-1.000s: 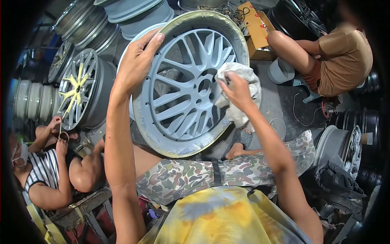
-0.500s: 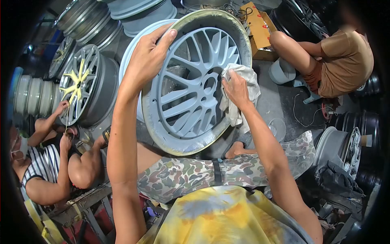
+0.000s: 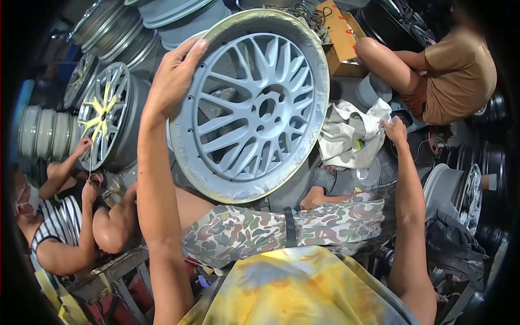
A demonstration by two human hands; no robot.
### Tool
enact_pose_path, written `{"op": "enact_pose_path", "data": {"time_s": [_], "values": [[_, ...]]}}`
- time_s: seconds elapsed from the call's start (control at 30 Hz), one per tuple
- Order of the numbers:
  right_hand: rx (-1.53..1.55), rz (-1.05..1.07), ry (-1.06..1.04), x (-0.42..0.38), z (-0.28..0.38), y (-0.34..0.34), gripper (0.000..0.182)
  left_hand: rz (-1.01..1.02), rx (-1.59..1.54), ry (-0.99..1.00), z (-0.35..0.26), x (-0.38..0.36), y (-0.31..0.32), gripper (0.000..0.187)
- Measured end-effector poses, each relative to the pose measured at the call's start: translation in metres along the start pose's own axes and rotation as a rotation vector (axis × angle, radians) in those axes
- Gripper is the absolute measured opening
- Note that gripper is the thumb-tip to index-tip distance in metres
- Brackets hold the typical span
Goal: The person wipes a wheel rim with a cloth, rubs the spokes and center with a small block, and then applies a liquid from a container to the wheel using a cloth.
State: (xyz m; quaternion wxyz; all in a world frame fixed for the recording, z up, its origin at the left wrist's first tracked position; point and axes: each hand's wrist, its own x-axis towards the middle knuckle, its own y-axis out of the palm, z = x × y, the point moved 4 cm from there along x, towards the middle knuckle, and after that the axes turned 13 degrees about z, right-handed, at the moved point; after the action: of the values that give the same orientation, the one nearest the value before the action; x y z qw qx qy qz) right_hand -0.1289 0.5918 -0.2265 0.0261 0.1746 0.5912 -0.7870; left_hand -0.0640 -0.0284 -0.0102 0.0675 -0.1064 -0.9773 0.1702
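Note:
A light grey-blue wheel rim [image 3: 227, 120] with many spokes stands tilted in front of me, its outer lip yellowish. My left hand [image 3: 176, 73] grips the rim's upper left edge, thumb over the lip and the other fingers hidden behind it. Off to the right, my right hand [image 3: 394, 130] pinches one corner of a white cloth [image 3: 346, 135]. The cloth hangs spread out beside the rim, apart from its face, with a small coloured patch low on it.
At the left, a person in a striped top [image 3: 62, 222] works at a rim with yellow spokes [image 3: 103, 108]. A person in a brown shirt [image 3: 460, 81] sits at the right near an open cardboard box [image 3: 344, 38]. Stacked rims [image 3: 184, 24] stand behind.
My right hand has pulled the cloth off the rim's face and out to the right, where it has opened out. The rim has shifted slightly left and turned to face me more.

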Motion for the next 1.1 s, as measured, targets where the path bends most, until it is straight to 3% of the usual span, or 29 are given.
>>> {"op": "enact_pose_path", "data": {"time_s": [0.07, 0.13, 0.27, 0.33, 0.5, 0.6, 0.67, 0.77, 0.87, 0.9, 0.93, 1.0, 1.07, 1.1], "values": [[0.334, 0.182, 0.196, 0.039, -0.063, 0.068, 0.053, -0.009, 0.025, -0.03, 0.005, -0.001, -0.006, 0.049], [0.737, 0.652, 0.198, -0.003, -0.02, 0.091, 0.047, -0.044, -0.071, -0.06, 0.006, -0.004, -0.01, 0.051], [0.766, 0.796, 0.056, -0.034, 0.048, 0.108, 0.042, -0.077, -0.002, -0.079, 0.0, -0.007, -0.012, 0.051], [0.57, 0.543, -0.135, -0.046, 0.085, 0.09, 0.037, -0.095, -0.014, -0.068, 0.001, -0.007, -0.01, 0.05], [0.461, 0.33, -0.098, -0.049, 0.112, 0.09, 0.056, -0.1, -0.153, -0.061, 0.005, -0.007, -0.01, 0.045], [0.542, 0.29, -0.096, -0.028, 0.092, 0.13, 0.06, -0.11, -0.154, -0.059, 0.003, -0.008, -0.009, 0.045], [0.484, 0.233, -0.132, -0.041, 0.099, 0.129, 0.055, -0.12, -0.16, -0.067, 0.0, -0.009, -0.007, 0.045], [0.411, 0.34, -0.092, -0.048, 0.099, 0.144, 0.043, -0.125, -0.184, -0.062, 0.004, -0.009, -0.009, 0.045], [0.385, 0.25, -0.158, -0.06, 0.117, 0.129, 0.043, -0.132, -0.159, -0.008, 0.008, -0.008, -0.011, 0.043], [0.281, 0.076, -0.303, -0.065, 0.13, 0.119, 0.036, -0.133, -0.162, -0.006, 0.01, -0.008, -0.011, 0.043], [0.281, 0.069, -0.31, -0.066, 0.137, 0.113, 0.036, -0.136, -0.164, -0.004, 0.012, -0.007, -0.013, 0.042], [0.059, -0.489, -0.632, -0.091, 0.174, 0.071, 0.031, -0.134, -0.164, -0.019, 0.012, -0.007, -0.014, 0.043], [0.092, -0.519, -0.716, -0.114, 0.221, 0.03, 0.024, -0.123, -0.167, 0.01, 0.009, -0.006, -0.008, 0.047], [0.261, -0.353, -0.772, -0.113, 0.238, 0.023, 0.02, -0.134, -0.156, 0.027, 0.007, -0.006, -0.007, 0.047]]}}
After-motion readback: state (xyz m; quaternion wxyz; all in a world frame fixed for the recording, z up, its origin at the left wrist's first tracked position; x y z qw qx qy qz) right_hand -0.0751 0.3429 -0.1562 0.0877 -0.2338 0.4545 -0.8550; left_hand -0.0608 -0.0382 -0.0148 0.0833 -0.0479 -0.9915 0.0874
